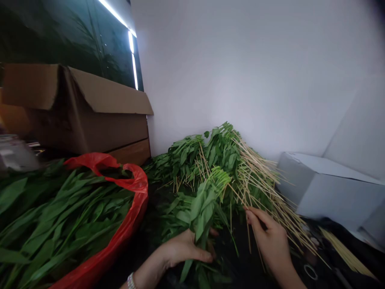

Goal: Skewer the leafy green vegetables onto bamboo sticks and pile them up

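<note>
While left hand (186, 249) grips folded leaf bundle (204, 204) shut, keeping it tight at table front, right hand (269, 237) pinches what looks like single bamboo skewer (248, 237). Skewered greens pile (237, 164) just behind, within reach. Red bag (136, 200) of loose leaves at left.

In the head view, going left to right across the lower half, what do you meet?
Loose long leaves → red bag that holds them → left hand, gripping a leaf bunch → right hand, its fingers at the skewers → white box.
</note>
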Tool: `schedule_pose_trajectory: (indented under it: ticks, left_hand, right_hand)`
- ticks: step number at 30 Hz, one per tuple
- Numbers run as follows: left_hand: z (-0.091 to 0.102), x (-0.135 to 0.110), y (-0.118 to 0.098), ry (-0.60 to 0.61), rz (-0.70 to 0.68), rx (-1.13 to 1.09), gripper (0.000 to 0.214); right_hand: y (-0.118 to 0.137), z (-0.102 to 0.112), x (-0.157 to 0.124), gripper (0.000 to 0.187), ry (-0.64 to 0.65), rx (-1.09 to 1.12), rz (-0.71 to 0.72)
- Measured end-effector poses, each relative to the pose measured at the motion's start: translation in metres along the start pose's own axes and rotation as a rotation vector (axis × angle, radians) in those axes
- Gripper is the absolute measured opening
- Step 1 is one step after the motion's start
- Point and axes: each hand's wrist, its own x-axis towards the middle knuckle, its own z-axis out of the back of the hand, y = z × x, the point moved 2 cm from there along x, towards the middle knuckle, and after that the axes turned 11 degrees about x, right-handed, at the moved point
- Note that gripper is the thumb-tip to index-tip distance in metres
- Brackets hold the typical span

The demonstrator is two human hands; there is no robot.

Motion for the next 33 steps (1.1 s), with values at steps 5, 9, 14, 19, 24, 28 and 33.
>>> schedule_pose_trajectory:
  ticks: [5, 9, 14, 19, 24, 28, 33]
  left_hand:
    - [0.004, 0.003, 0.01, 0.031, -0.001, -0.006, 0.055]
    - [0.009, 0.01, 0.018, 0.038, -0.021, -0.01, 0.053]
    - [0.01, 0.011, 0.019, 0.057, -0.02, -0.01, 0.054]
    - [0.012, 0.007, 0.014, 0.035, -0.052, -0.013, 0.05]
    - [0.014, 0.007, 0.018, -0.009, -0.023, 0.055, 0.051]
    - [0.014, 0.004, 0.021, -0.094, -0.015, 0.075, 0.05]
    - [0.01, 0.003, 0.018, -0.087, -0.002, 0.075, 0.046]
  right_hand:
    - [0.039, 0.006, 0.011, 0.028, 0.137, -0.119, 0.199]
    - [0.065, 0.013, 0.027, 0.028, 0.12, -0.147, 0.352]
    - [0.06, 0.025, 0.089, 0.026, -0.013, -0.16, 0.375]
    - [0.024, 0.023, 0.174, 0.032, -0.135, -0.191, 0.27]
    - [-0.012, 0.012, 0.231, 0.028, -0.143, -0.322, 0.126]
    - [-0.033, 0.003, 0.249, 0.032, -0.071, -0.454, 0.005]
    - [-0.031, -0.015, 0.241, 0.046, 0.012, -0.616, 0.033]
